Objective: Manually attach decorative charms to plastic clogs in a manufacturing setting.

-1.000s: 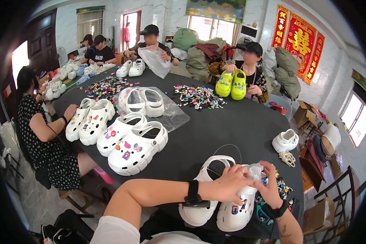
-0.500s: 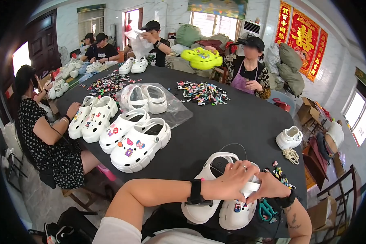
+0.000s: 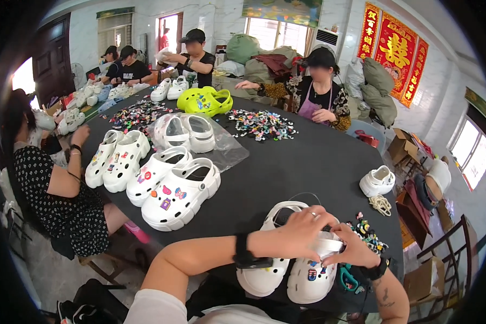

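Two white clogs stand before me with their toes toward my body: a left clog (image 3: pixel 260 282) and a right clog (image 3: pixel 309 289) with several small charms on its toe. Both my hands are closed on the heel strap of the right clog. My left hand (image 3: pixel 299 233) comes over it from the left, its fingers bent at the strap. My right hand (image 3: pixel 357 245) pinches the strap's right side, thumb near the charms. A thin loop of line (image 3: pixel 308 194) shows behind the clogs. What lies between my fingertips is partly hidden.
Small charms (image 3: pixel 368 232) and a teal object (image 3: pixel 349 279) lie right of my clogs. Finished-looking white clogs (image 3: pixel 181 208) stand left, bagged clogs (image 3: pixel 200 137) behind them. Yellow-green clogs (image 3: pixel 202 101) rest near a charm pile (image 3: pixel 262 124). A white shoe (image 3: pixel 377 181) sits far right. Several co-workers surround the dark table (image 3: pixel 291 167).
The yellow-green clogs, in the air before, now rest on the table, and the co-worker in the purple apron has an arm stretched toward them. My hands stay at the strap, shifting slightly.
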A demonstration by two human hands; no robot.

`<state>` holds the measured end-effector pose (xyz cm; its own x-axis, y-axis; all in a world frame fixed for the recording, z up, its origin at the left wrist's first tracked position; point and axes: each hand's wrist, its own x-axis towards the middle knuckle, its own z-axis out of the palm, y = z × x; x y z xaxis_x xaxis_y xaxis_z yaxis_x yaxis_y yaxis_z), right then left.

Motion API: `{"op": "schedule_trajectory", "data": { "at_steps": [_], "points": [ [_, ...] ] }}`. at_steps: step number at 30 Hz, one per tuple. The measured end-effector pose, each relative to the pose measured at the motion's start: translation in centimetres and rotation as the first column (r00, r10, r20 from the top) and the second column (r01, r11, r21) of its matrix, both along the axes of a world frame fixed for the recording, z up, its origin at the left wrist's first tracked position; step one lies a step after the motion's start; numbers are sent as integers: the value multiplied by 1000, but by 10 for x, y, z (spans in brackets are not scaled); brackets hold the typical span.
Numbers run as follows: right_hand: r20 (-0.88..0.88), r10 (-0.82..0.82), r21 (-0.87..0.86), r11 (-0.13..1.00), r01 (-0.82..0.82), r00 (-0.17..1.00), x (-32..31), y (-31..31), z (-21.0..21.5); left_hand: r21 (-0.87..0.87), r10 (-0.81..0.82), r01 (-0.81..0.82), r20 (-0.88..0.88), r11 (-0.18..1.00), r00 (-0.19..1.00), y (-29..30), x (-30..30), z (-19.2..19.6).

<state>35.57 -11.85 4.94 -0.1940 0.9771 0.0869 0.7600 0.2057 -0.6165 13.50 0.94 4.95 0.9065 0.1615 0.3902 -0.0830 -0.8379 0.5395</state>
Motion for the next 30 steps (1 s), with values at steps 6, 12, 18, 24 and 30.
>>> {"op": "schedule_trajectory", "data": {
  "at_steps": [6,12,18,24,30],
  "points": [
    [-88,-243,-51,970,239,966,-17,-24,-2,-95,199,-195,27,976,980,4,-86,7],
    [-118,-166,17,985,169,979,-23,-4,0,-423,517,-456,34,783,856,-39,-133,-61],
    [-193,-148,-358,931,71,970,-33,17,15,-687,478,-236,183,687,859,-61,-111,-117],
    [-285,-178,-414,909,46,942,-21,16,5,-706,437,-156,235,691,868,-54,-107,-128],
    [-228,-45,-305,952,-27,973,-19,14,-10,-704,445,-161,239,692,863,-54,-108,-127]
  ]
}}
